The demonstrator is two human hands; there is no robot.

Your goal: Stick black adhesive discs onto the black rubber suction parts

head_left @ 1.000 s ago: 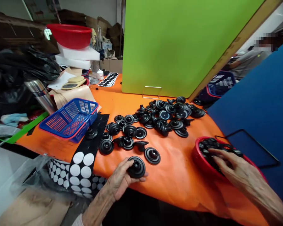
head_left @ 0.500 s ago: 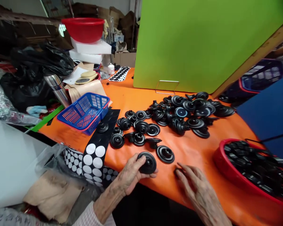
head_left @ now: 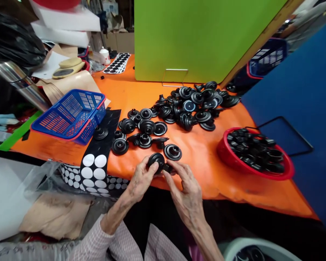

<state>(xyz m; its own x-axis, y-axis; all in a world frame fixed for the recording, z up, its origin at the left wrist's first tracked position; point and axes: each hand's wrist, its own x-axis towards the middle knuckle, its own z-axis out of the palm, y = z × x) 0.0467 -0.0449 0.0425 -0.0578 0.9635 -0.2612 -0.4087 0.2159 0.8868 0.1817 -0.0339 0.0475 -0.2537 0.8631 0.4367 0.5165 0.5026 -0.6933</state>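
Near the front edge of the orange table [head_left: 195, 159], my left hand [head_left: 141, 177] is closed on a round black disc [head_left: 156, 161], thumb on its face. Close against its right side, my right hand [head_left: 185, 186] pinches a small black part [head_left: 167, 168] between thumb and fingers. Just behind my hands lies a black disc with a raised hub [head_left: 173, 151]. Several similar discs [head_left: 146, 127] are spread behind it, and a larger heap [head_left: 190, 105] sits farther back in front of the green board.
At the left are a blue basket [head_left: 70, 116], a steel flask [head_left: 21, 85] and a black strip with white circles [head_left: 93, 172]. A red bowl [head_left: 286, 170] of black parts stands at the right. The green board [head_left: 195, 40] rises behind.
My right hand has moved left with the small black part, up to the disc in my left hand. That disc is now tilted. The camera view has shifted right and down.
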